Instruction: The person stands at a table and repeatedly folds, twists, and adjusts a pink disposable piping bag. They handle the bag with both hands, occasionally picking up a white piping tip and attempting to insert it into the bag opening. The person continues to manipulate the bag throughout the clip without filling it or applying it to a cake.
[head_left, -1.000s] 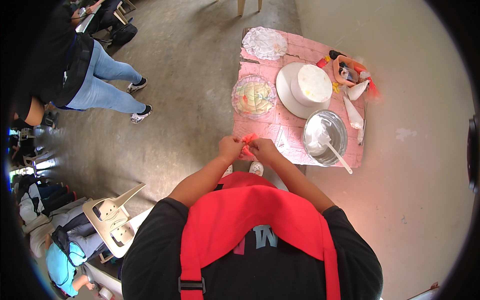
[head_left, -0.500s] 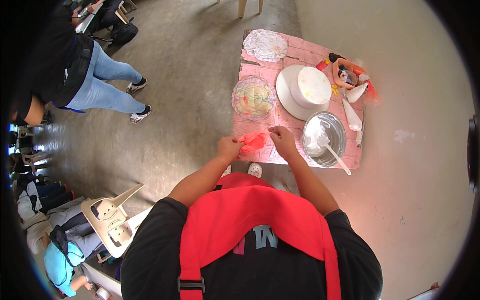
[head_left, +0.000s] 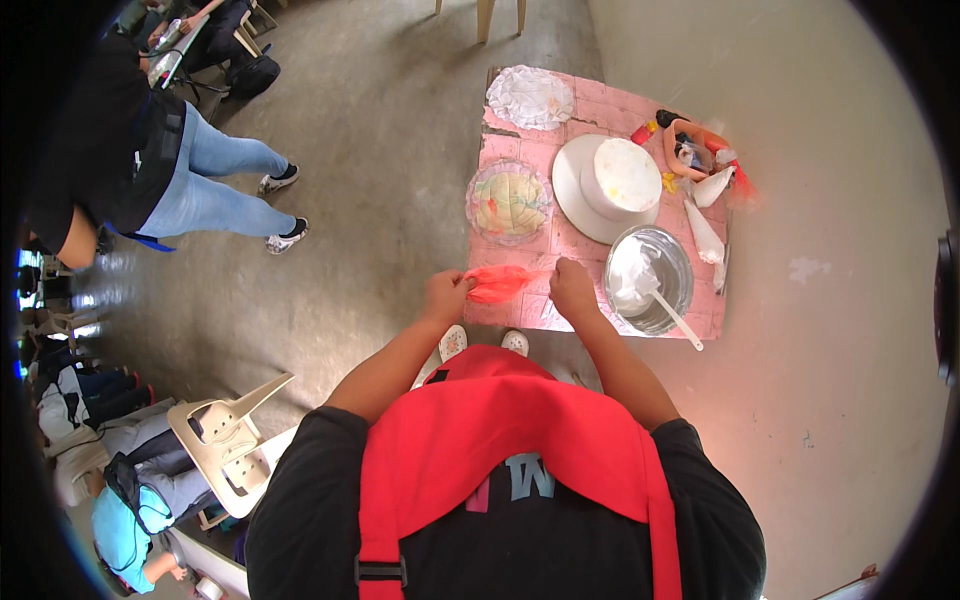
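Observation:
A thin red plastic bag (head_left: 500,283) is stretched sideways above the near edge of the pink table (head_left: 515,145). My left hand (head_left: 448,298) grips one end of it. My right hand (head_left: 572,293) pinches the other, paler end. Just right of that hand sits a steel bowl of white cream (head_left: 630,280) with a white spatula (head_left: 678,322). Behind are a white frosted cake (head_left: 625,165) on a round stand (head_left: 575,200) and a cream-smeared round mat (head_left: 508,200).
A crinkled white mat (head_left: 528,97), an orange container (head_left: 690,140) and white piping bags (head_left: 705,230) lie on the table. A person in jeans (head_left: 220,205) stands at left. Plastic chairs (head_left: 215,450) and seated people (head_left: 135,525) are lower left. A pale surface (head_left: 820,300) borders the right side.
My hands have moved apart, the right one outward to the right and the left slightly leftward. The bunched red bag is now drawn out long between them.

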